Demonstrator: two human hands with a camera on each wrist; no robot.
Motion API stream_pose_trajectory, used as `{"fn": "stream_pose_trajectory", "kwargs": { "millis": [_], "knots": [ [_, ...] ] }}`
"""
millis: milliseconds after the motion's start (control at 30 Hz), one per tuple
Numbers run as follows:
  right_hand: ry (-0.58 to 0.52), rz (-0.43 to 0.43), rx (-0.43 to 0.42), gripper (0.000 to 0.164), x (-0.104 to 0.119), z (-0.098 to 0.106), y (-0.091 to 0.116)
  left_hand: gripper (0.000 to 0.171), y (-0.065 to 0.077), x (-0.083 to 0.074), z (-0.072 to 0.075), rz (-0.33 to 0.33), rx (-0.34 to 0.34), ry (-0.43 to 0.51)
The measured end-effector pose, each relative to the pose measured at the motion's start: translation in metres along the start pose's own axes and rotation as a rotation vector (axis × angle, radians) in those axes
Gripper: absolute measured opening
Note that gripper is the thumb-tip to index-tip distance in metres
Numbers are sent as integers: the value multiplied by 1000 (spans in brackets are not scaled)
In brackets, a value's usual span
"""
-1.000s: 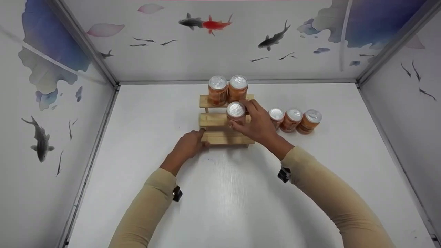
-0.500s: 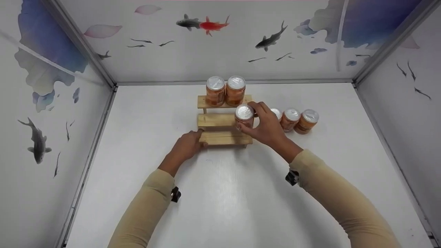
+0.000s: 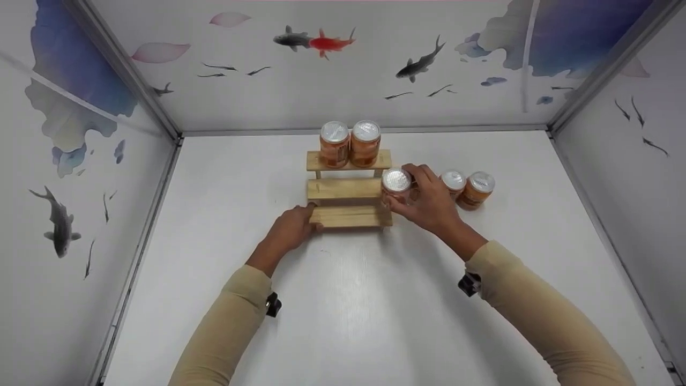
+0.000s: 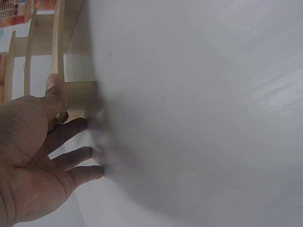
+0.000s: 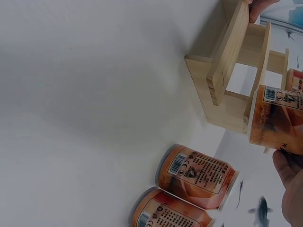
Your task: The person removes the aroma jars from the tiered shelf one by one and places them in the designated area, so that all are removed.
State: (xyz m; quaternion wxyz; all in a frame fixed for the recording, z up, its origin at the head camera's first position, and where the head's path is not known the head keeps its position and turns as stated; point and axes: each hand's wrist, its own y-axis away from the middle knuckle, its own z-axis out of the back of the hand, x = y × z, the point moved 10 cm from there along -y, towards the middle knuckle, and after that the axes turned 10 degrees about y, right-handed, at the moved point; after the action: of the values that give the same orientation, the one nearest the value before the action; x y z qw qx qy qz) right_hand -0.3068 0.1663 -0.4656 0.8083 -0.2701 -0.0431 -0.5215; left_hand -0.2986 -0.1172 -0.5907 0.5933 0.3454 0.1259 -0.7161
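Note:
A three-step wooden rack [image 3: 351,216] stands on the white table. My left hand [image 3: 289,228] grips the left end of its lowest step; in the left wrist view the thumb [image 4: 54,90] lies on the board and the other fingers spread below. My right hand [image 3: 433,206] holds an orange can [image 3: 396,182] with a silver lid between thumb and fingers, upright, at the right end of the middle step. The right wrist view has this can [image 5: 277,118] beside the rack's end. Two similar cans, a left one [image 3: 334,145] and a right one [image 3: 366,145], stand on the top step.
Right of my right hand, a near can [image 3: 454,182] and an outer can [image 3: 477,191] stand on the table [image 3: 343,300]; the hand may hide another. White panels with painted fish [image 3: 420,61] enclose the table at the back and sides.
My right hand has moved to the right with the can, from over the middle step to its right end. My left hand stays on the rack.

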Motion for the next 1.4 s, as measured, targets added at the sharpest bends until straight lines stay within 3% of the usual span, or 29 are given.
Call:
{"fn": "stream_pose_trajectory", "kwargs": {
  "millis": [400, 467, 633, 700, 1400],
  "knots": [
    [-16, -13, -7, 73, -17, 11, 10, 66, 0, 2, -1, 17, 18, 23],
    [-23, -14, -7, 72, -20, 12, 12, 67, -8, 12, -6, -20, 5, 11],
    [-32, -22, -5, 72, -27, 13, 17, 64, -7, 11, -5, -24, -2, -9],
    [-31, -33, -1, 73, -30, 12, 18, 62, 1, -1, 1, 8, 8, -8],
    [-22, -110, 42, 73, -58, -4, 40, 61, 2, -1, 1, 12, -3, 34]
  ]
}}
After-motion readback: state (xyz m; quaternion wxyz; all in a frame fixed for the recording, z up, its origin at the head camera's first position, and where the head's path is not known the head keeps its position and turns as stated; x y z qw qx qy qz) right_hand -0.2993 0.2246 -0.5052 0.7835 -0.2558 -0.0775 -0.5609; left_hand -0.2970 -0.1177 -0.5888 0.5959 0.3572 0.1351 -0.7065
